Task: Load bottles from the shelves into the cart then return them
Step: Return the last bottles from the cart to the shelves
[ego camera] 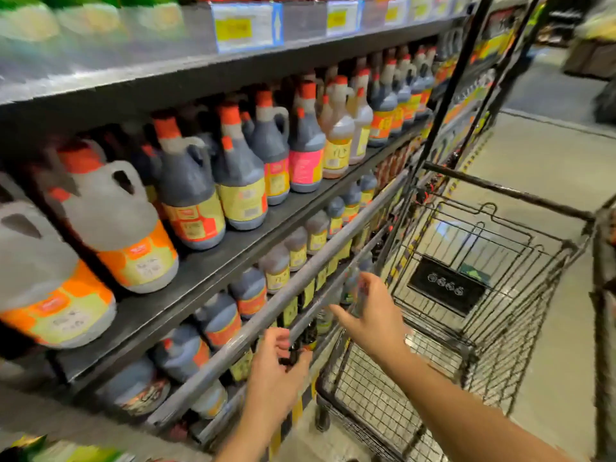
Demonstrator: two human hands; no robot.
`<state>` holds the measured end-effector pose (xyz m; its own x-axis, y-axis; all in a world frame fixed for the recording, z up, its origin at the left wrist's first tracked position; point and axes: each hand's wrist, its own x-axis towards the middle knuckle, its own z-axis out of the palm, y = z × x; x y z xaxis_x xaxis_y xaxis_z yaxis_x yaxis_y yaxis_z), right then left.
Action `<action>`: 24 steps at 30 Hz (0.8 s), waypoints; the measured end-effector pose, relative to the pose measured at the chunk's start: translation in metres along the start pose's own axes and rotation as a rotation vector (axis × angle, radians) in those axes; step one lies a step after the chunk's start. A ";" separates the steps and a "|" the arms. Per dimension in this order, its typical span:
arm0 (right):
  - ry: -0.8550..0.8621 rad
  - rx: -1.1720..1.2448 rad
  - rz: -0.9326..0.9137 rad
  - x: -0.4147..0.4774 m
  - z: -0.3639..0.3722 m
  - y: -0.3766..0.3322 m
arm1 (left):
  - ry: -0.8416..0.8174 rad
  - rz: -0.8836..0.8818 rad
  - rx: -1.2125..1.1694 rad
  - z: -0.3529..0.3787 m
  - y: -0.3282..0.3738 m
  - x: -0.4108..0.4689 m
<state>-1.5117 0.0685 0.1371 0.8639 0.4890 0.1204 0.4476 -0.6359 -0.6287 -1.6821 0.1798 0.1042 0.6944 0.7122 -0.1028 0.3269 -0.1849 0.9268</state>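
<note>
- Left hand (276, 370) curled tight round a small dark bottle (308, 335) at the grey metal rail (300, 278)
- Right hand (375, 316) gripping a blurred clear bottle (357, 290) beside the black wire cart (513, 345)

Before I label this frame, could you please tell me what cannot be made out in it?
Head view throughout.
Print on the yellow shelf price tags: lost to motion blur.
The small dark bottle gripped by the left hand: mostly hidden by that hand and the grey metal rail.
The clear bottle held by the right hand: blurred, largely behind the hand, label unreadable.
The black panel in the black wire cart: too blurred to identify.
</note>
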 end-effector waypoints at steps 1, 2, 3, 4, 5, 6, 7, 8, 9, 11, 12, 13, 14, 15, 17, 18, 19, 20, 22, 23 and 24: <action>0.012 -0.015 0.056 -0.008 -0.005 0.023 | -0.053 -0.008 0.025 0.013 -0.004 0.006; 0.027 -0.036 0.099 -0.017 -0.009 0.045 | -0.098 -0.013 0.058 0.025 -0.007 0.012; 0.047 -0.066 0.142 -0.025 -0.013 0.067 | -0.135 -0.018 0.089 0.037 -0.011 0.018; 0.068 -0.094 0.196 -0.034 -0.017 0.089 | -0.165 -0.021 0.116 0.050 -0.016 0.024; 0.085 -0.116 0.263 -0.043 -0.020 0.109 | -0.191 -0.024 0.143 0.062 -0.020 0.029; 0.094 -0.130 0.337 -0.053 -0.023 0.129 | -0.208 -0.020 0.173 0.075 -0.027 0.034; 0.094 -0.141 0.416 -0.063 -0.024 0.148 | -0.217 -0.016 0.209 0.086 -0.034 0.039; 0.091 -0.158 0.497 -0.075 -0.025 0.166 | -0.223 -0.019 0.246 0.097 -0.042 0.043; 0.088 -0.183 0.571 -0.087 -0.024 0.183 | -0.227 -0.034 0.293 0.107 -0.050 0.048; 0.092 -0.238 0.703 -0.110 -0.022 0.217 | -0.230 -0.072 0.401 0.125 -0.067 0.058; 0.097 -0.254 0.771 -0.119 -0.020 0.233 | -0.228 -0.085 0.446 0.135 -0.076 0.064; 0.097 -0.262 0.841 -0.127 -0.019 0.248 | -0.224 -0.102 0.493 0.144 -0.085 0.070; 0.096 -0.259 0.906 -0.133 -0.018 0.262 | -0.218 -0.120 0.540 0.151 -0.095 0.075; 0.092 -0.246 0.961 -0.138 -0.015 0.275 | -0.213 -0.143 0.588 0.159 -0.105 0.080; 0.058 -0.232 1.050 -0.145 -0.008 0.295 | -0.218 -0.181 0.668 0.172 -0.122 0.091; 0.039 -0.225 1.084 -0.146 -0.002 0.303 | -0.231 -0.184 0.695 0.178 -0.129 0.095; 0.036 -0.200 1.115 -0.147 0.005 0.308 | -0.255 -0.178 0.698 0.184 -0.134 0.098; 0.051 -0.156 1.142 -0.146 0.012 0.310 | -0.284 -0.175 0.669 0.190 -0.139 0.101; 0.123 -0.078 1.179 -0.145 0.027 0.313 | -0.320 -0.213 0.539 0.204 -0.142 0.101; 0.173 -0.059 1.193 -0.144 0.034 0.314 | -0.297 -0.202 0.517 0.209 -0.143 0.100; 0.227 -0.052 1.197 -0.143 0.038 0.315 | -0.243 -0.161 0.523 0.213 -0.143 0.099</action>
<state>-1.5031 -0.1789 -0.1074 0.7555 -0.5342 -0.3793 -0.6546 -0.6391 -0.4037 -1.5234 0.1323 -0.1155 0.7165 0.5948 -0.3645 0.6697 -0.4402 0.5981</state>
